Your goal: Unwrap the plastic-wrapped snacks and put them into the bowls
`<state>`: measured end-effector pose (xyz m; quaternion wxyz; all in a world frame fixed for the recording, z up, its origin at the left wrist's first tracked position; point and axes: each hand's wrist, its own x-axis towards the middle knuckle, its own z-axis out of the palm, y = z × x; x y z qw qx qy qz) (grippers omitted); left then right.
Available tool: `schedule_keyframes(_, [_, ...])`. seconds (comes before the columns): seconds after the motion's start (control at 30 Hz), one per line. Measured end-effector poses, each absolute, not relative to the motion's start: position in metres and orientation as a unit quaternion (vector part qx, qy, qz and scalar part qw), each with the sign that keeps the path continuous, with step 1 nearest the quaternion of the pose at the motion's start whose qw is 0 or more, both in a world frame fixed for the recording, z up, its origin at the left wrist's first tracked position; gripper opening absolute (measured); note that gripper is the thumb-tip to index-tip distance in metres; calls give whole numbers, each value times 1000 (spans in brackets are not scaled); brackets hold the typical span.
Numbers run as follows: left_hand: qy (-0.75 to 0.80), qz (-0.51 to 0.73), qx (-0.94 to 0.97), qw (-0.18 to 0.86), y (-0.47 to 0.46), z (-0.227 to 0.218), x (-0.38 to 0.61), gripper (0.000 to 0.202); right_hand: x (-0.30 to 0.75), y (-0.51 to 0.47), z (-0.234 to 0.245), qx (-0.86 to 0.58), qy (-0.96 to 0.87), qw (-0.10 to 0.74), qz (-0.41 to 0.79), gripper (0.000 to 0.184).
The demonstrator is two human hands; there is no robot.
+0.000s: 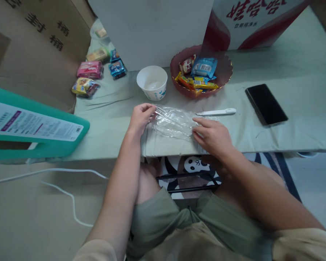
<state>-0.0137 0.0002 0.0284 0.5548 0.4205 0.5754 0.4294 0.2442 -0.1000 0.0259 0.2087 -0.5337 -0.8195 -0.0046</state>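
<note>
A seated person works a clear plastic bag (174, 123) at the near edge of a cloth-covered counter (111, 127). The left hand (141, 117) pinches the bag's left end; the right hand (213, 136) lies flat, fingers extended, pressing its right end. A white paper bowl (152, 82) and a red snack dish (228, 67) stand just behind, a white pen-shaped tool (217, 112) beside the bag, and a black phone (266, 104) lies well apart across open cloth.

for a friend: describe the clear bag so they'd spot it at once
Find the green table's near edge, before the white cup. The clear bag lies there, gripped by the left hand, pressed by the right hand. Only it is see-through and crinkled.
</note>
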Motion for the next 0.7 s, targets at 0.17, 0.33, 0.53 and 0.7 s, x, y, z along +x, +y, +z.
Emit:
schedule_keyframes(0.17, [576, 431, 402, 566, 2, 32, -14, 13, 243, -109, 43, -539, -790, 291, -38, 24])
schedule_keyframes(0.33, [562, 434, 400, 580, 3, 33, -15, 19, 242, -111, 50, -582, -735, 337, 86, 22])
schedule_keyframes(0.53, [532, 450, 397, 597, 2, 34, -15, 26, 244, -110, 51, -595, -724, 295, 185, 22])
schedule_keyframes(0.7, [500, 449, 427, 605, -1, 35, -14, 41, 240, -111, 43, -606, -764, 137, 174, 37])
